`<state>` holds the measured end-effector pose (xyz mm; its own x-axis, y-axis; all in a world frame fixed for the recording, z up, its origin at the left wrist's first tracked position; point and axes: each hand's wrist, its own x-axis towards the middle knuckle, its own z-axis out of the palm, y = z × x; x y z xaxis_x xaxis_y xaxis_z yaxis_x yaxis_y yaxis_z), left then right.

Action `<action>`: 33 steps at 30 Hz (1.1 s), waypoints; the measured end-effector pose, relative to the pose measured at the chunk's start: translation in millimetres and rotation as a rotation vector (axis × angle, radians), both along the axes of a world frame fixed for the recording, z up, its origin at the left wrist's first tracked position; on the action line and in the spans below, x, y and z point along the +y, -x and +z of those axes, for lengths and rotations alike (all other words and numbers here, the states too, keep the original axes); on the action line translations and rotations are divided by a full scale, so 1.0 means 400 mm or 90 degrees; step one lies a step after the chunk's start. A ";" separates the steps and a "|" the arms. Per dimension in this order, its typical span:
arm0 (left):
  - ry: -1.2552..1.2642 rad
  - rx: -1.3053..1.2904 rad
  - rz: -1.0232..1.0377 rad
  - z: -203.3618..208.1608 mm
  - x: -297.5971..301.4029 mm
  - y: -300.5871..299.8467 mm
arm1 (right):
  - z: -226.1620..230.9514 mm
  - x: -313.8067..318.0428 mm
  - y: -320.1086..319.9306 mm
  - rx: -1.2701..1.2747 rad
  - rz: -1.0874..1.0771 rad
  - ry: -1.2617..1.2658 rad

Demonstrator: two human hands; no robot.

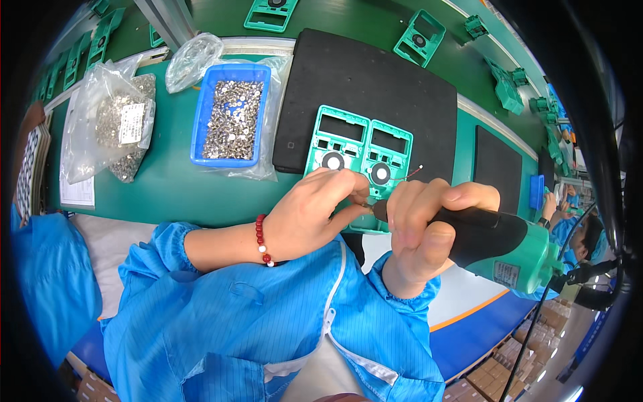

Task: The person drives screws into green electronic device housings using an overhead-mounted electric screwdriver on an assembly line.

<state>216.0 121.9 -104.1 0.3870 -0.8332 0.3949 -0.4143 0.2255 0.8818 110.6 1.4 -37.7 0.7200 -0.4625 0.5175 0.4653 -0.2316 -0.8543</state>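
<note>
My right hand (418, 224) is wrapped round a black and green electric screwdriver (502, 244), whose nose points left. Close to that nose, my left hand (311, 204) has thumb and fingertips pinched together; what sits between them is too small to make out. Both hands are over the near ends of two green plastic housings, a left one (343, 120) and a right one (390, 127), lying side by side. Each has a rectangular window and a round part with a white centre. Thin red wires (414, 172) stick out from the right housing. My hands hide the housings' near parts.
A blue tray (194, 147) of small metal screws stands left of a black mat (375, 74). Farther left lies a clear bag (107, 127) of metal parts. More green housings (420, 39) rest on the far green surface. Other people (573, 201) sit at the right.
</note>
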 end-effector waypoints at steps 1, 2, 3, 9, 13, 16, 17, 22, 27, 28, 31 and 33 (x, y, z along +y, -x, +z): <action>0.008 -0.011 -0.006 -0.001 -0.001 -0.005 | 0.002 0.022 -0.011 -0.030 -0.018 -0.036; 0.017 -0.022 -0.012 -0.002 -0.001 -0.007 | 0.004 0.025 -0.012 -0.029 -0.018 -0.034; 0.017 -0.022 -0.011 -0.002 -0.002 -0.005 | 0.004 0.026 -0.012 -0.027 -0.022 -0.036; 0.081 -0.018 -0.011 0.000 -0.006 -0.004 | -0.010 0.008 0.012 0.003 -0.048 -0.039; 0.039 -0.032 0.015 0.005 -0.007 0.009 | 0.000 0.015 -0.005 -0.020 -0.039 -0.003; 0.047 -0.042 -0.003 -0.003 -0.011 0.008 | 0.006 0.027 -0.011 -0.019 -0.067 -0.024; 0.037 -0.044 0.003 -0.011 -0.009 0.009 | 0.006 0.022 -0.008 -0.019 -0.070 -0.022; -0.074 -0.161 0.005 0.025 -0.032 0.002 | -0.021 -0.030 -0.006 -0.076 -0.115 0.011; -0.112 -0.376 -0.079 -0.009 -0.046 0.016 | -0.077 -0.099 0.005 -0.115 -0.259 -0.057; -0.157 -0.422 -0.091 -0.013 -0.044 0.021 | -0.090 -0.110 0.001 -0.114 -0.259 -0.062; -0.180 -0.461 -0.105 -0.012 -0.048 0.020 | -0.120 -0.131 0.001 -0.083 -0.275 -0.082; -0.184 -0.460 -0.109 -0.012 -0.051 0.020 | -0.132 -0.144 -0.002 -0.041 -0.258 -0.007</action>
<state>208.0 101.5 -108.8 -0.0244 -0.9658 0.2582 -0.8860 0.1405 0.4420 111.6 -56.0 -90.4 0.4445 -0.7077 0.5492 0.3915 -0.3980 -0.8297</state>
